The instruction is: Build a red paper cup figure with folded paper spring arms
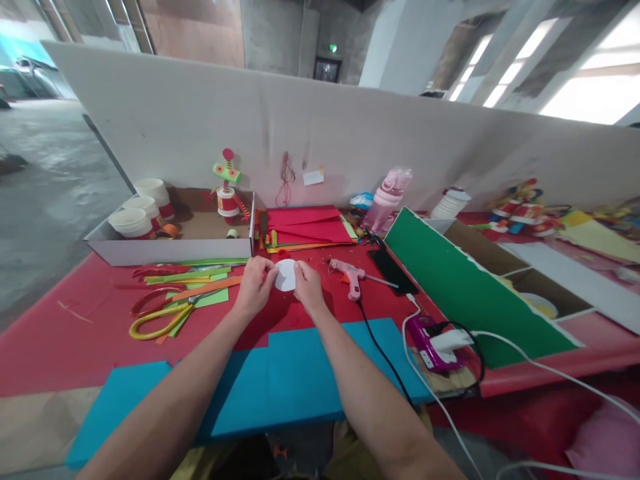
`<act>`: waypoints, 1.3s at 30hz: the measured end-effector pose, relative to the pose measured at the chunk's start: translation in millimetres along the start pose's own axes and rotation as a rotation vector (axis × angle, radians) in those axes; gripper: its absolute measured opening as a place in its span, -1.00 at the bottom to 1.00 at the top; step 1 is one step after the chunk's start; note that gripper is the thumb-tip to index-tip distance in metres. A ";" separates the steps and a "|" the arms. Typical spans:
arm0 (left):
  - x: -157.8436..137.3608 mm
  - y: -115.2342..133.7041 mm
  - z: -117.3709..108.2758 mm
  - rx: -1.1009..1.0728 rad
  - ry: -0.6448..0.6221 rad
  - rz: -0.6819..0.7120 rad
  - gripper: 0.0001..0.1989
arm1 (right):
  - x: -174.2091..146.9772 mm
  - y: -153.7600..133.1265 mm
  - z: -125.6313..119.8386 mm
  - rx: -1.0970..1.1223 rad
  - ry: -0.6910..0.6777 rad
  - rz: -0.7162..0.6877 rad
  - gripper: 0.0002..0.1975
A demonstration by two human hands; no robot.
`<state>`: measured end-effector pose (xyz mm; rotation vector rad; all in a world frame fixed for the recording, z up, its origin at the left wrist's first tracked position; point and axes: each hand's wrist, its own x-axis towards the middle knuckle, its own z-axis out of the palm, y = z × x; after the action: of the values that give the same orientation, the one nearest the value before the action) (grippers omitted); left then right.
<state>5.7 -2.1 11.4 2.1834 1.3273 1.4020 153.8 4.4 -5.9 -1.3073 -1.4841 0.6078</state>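
A round white paper disc (285, 276) is held up over the red table between my two hands. My left hand (257, 285) pinches its left edge, and my right hand (307, 287) grips the right edge. Just to the right of my right hand lies a pink hot glue gun (350, 277) with a glue stick in its back. Left of my left hand are yellow-handled scissors (163, 320), a second red-handled pair (150, 303), and orange and green paper strips (207, 288).
A cardboard box (170, 252) holds paper cups (131, 223) and a paper-cup robot figure (228, 200). Red paper sheets (310, 225), a pink bottle (387, 200), a black phone (390, 270), a purple power strip (435, 347) with cables, and a green board (465, 293) stand around. Blue sheets (290, 380) line the front.
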 end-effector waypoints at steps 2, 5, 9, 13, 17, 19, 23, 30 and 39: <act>-0.5 -4.0 -1.8 -0.034 0.047 -0.086 -0.76 | -0.4 0.5 0.8 0.043 -0.006 0.007 -0.66; -1.4 -7.1 -2.0 -0.170 0.102 -0.180 -0.84 | -0.6 1.3 1.9 0.086 -0.007 0.016 -0.63; -1.7 -5.2 0.5 -0.415 0.031 -0.329 -0.74 | -0.5 1.1 2.5 0.137 -0.023 0.033 -0.56; -2.5 -1.9 2.7 -0.579 -0.109 -0.366 -0.73 | -2.3 -2.1 2.4 0.178 -0.103 0.038 -0.53; -3.6 -2.0 2.5 -0.591 -0.097 -0.382 -0.71 | -2.8 -3.9 0.5 0.155 -0.144 0.011 -0.61; -4.0 -4.3 2.3 -0.575 -0.082 -0.396 -0.71 | -2.1 -3.9 -0.7 0.166 -0.178 -0.003 -0.64; -4.4 -11.1 2.4 -0.541 -0.051 -0.391 -0.71 | -1.5 -5.2 -3.2 0.255 -0.294 -0.014 -0.69; -4.5 -11.1 1.7 -0.535 -0.038 -0.374 -0.69 | -3.9 -11.5 -8.7 0.440 -0.511 0.087 -0.75; -2.4 -3.9 -2.5 -0.553 0.015 -0.411 -0.67 | -4.3 -17.6 -15.7 0.540 -0.578 0.034 -0.63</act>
<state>1.1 -2.4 8.8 1.4536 1.1306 1.4038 160.3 -8.4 13.4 -0.7611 -1.5855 1.3842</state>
